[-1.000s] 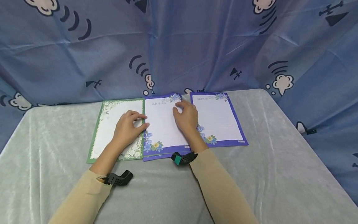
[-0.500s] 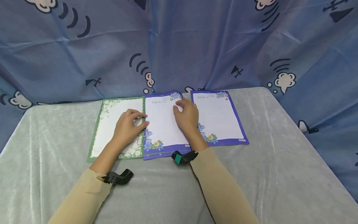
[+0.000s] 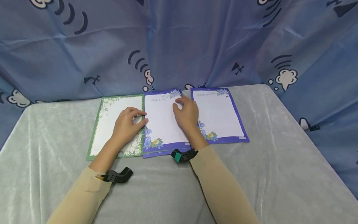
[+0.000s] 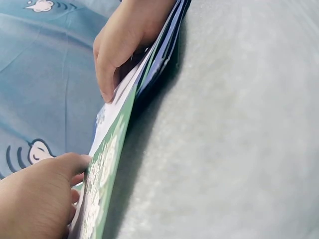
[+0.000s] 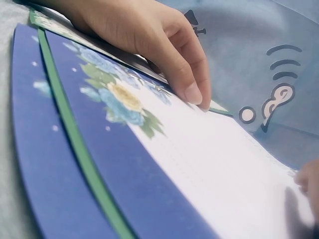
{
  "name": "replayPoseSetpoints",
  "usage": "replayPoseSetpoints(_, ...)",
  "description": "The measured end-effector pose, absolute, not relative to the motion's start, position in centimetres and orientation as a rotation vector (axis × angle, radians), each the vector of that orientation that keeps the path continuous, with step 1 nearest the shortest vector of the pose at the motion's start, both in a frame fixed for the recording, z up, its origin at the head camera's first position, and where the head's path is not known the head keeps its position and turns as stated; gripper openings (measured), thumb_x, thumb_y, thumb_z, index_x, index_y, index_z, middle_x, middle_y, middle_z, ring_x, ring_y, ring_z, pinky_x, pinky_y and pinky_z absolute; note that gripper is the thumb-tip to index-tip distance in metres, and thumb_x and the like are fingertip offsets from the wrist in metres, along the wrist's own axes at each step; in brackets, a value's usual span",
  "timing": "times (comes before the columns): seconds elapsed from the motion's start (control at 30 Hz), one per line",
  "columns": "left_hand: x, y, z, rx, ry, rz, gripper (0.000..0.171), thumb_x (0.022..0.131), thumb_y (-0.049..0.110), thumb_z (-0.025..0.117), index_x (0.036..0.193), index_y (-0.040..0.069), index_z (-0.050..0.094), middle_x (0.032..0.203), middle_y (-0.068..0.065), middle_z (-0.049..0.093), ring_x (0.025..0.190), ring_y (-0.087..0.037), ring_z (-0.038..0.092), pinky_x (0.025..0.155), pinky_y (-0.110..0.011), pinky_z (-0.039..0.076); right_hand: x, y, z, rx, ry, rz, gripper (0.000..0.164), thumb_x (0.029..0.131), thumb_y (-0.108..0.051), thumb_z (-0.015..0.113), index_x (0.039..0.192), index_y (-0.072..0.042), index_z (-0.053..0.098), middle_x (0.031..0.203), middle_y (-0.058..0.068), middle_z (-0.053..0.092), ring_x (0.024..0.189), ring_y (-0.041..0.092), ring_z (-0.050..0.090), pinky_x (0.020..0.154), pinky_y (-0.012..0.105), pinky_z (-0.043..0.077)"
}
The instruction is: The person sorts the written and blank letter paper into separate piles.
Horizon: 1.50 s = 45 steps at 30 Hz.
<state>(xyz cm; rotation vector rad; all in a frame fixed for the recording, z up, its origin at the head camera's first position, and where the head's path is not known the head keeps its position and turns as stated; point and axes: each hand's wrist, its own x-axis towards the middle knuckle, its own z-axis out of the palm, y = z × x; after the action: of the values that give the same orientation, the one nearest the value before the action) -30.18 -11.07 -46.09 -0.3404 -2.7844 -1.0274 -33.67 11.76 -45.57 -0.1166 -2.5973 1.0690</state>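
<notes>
A white sheet with a purple-blue floral border (image 3: 163, 121) lies in the middle, atop a stack in which a green edge (image 5: 75, 134) and another blue border (image 5: 37, 144) show. My left hand (image 3: 125, 126) is over the green-bordered sheet (image 3: 106, 130), thumb and finger bent in a loose arc, their tips at the blue sheet's left edge. My right hand (image 3: 186, 115) rests on that sheet's right side, thumb and forefinger apart. Several layers fan out near my right hand in the left wrist view. The blue sheet's right edge is hidden under the hand.
Another blue-bordered sheet (image 3: 219, 116) lies to the right of my right hand. All the paper is on a grey cloth-covered table (image 3: 156, 193). A blue patterned curtain (image 3: 179, 43) hangs right behind the table's far edge. Each wrist wears a black band (image 3: 117, 175).
The head view has tilted slightly, so the sheets and table sit a little higher in it. Both hands and the papers keep their places relative to each other.
</notes>
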Motion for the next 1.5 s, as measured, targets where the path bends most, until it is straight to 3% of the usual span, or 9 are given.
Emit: replayPoseSetpoints(1.5, -30.22, -11.10, -46.01, -0.334, -2.795, -1.036, 0.030, 0.093, 0.031, 0.072, 0.116, 0.012, 0.075, 0.124, -0.013, 0.061, 0.114, -0.032, 0.056, 0.095, -0.050, 0.044, -33.77, 11.71, -45.38, -0.122, -2.610, 1.070, 0.027, 0.094, -0.023, 0.066, 0.116, -0.010, 0.075, 0.140, 0.013, 0.064, 0.134, 0.034, 0.055, 0.116, 0.044, 0.039)
